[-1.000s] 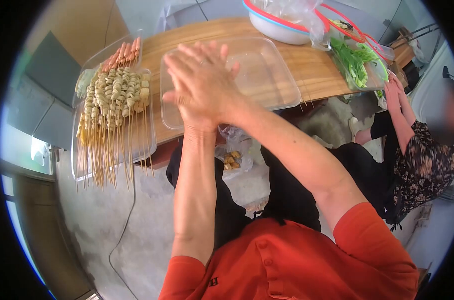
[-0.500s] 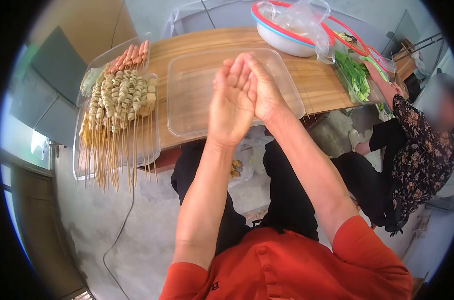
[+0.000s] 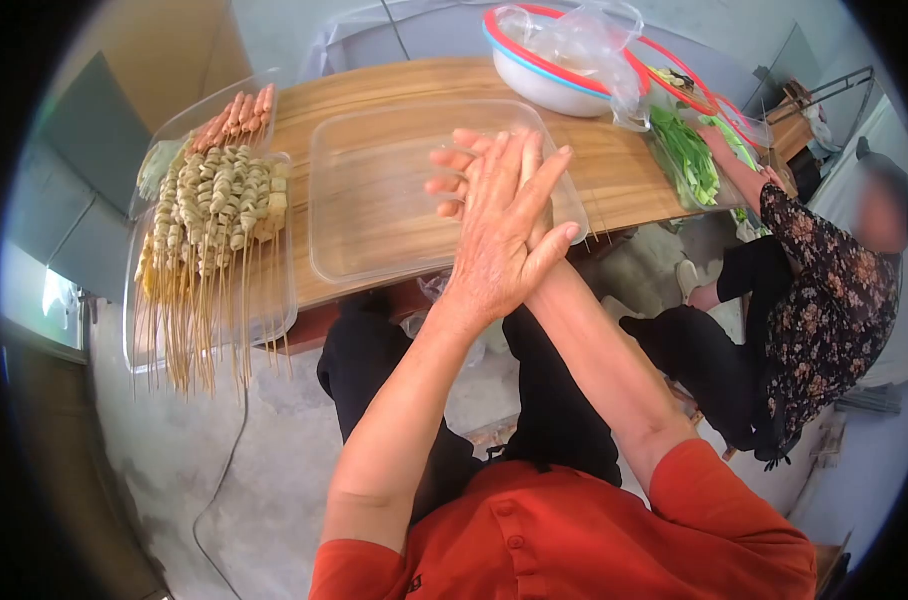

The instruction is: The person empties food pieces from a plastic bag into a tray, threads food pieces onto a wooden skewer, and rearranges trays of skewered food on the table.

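My left hand (image 3: 496,232) lies palm down over my right hand (image 3: 447,185), its back facing me and its fingers stretched out and spread. Beneath it, the right hand's fingertips stick out on the left, stretched and apart; the rest of that hand is mostly hidden. The two hands touch each other, and no object shows in either. They are above the right part of a clear plastic tray (image 3: 359,205) on the wooden table.
At left, a clear tray (image 3: 137,330) bears several skewers (image 3: 214,215) of pale folded food, with sausage skewers (image 3: 236,118) behind. A red-rimmed basin (image 3: 549,90) with plastic bags stands at the back. Leafy greens (image 3: 686,155) lie near a seated person (image 3: 824,320) at right.
My left hand has turned from palm up, beside the right hand, to palm down across it. Both hands' fingers are now spread. The camera view has shifted slightly.
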The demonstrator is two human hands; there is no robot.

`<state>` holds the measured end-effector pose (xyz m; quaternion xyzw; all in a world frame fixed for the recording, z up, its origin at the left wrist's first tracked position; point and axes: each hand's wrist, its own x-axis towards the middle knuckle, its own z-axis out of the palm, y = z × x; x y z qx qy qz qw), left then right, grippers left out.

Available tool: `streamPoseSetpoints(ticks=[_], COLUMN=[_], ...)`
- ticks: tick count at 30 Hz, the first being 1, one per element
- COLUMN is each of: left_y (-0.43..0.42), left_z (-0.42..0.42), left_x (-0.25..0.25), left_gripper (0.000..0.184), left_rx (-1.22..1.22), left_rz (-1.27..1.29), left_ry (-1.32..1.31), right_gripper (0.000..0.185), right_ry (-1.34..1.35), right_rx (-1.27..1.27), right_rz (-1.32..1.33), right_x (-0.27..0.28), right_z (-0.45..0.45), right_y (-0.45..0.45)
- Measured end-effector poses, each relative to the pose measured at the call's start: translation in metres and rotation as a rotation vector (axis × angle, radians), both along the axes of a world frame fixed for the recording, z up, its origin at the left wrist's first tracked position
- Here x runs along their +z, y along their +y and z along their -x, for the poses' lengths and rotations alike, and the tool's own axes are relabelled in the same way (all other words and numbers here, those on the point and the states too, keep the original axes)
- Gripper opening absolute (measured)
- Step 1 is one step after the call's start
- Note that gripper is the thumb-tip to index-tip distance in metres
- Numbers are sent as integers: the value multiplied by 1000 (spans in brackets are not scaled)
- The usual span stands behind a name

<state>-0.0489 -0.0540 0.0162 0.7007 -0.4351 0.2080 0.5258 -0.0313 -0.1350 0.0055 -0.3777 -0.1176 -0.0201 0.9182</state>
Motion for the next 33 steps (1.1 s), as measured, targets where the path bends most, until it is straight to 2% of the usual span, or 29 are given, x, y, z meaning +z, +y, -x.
streamPoseSetpoints(ticks=[1, 5, 7, 11, 13, 14, 16, 20, 22, 24, 28, 30, 31, 33], left_y=[2, 3, 2, -10, -9, -8, -5, -3, -6, -10, 14, 8, 3, -7], left_z=[-2, -12, -14, 7, 22, 26, 29, 25, 9, -10, -25, -16, -2, 33], left_x=[0, -6, -16, -8, 2, 3, 4, 3, 1, -5, 5, 4, 6, 10], left_gripper=[63, 72, 75, 84, 84, 84, 81, 77, 73, 80, 84, 90, 90, 93], left_rx=[8, 63, 114, -32, -32, -12, -119, -81, 58, 4, 27, 29, 20, -45], left_rz=[1, 47, 68, 106, 28, 26, -5, 32, 93, 275, 423, 288, 295, 178], left_ry=[3, 77, 119, 43, -32, -28, 0, 56, 45, 220, 319, 85, 91, -65], right_gripper=[70, 72, 73, 76, 79, 79, 80, 81, 76, 78, 88, 88, 88, 89], right_ry=[80, 117, 109, 94, 17, 19, 10, 61, -59, -28, 14, -28, -71, -161], right_rx=[-138, -213, -120, 136, -233, -212, -259, -249, -176, -230, -232, -284, -317, -377], right_rz=[56, 220, 129, -7, 264, 264, 197, 152, 246, 291, 531, 543, 548, 555], right_x=[9, 5, -9, -10, 23, 30, 38, 29, 13, 20, 23, 34, 41, 55], right_z=[6, 17, 15, 1, 8, 10, 12, 13, 18, 43, 76, 68, 59, 44], right_y=[10, 21, 1, -17, -18, -19, -18, -8, 2, 34, 61, 43, 28, 3])
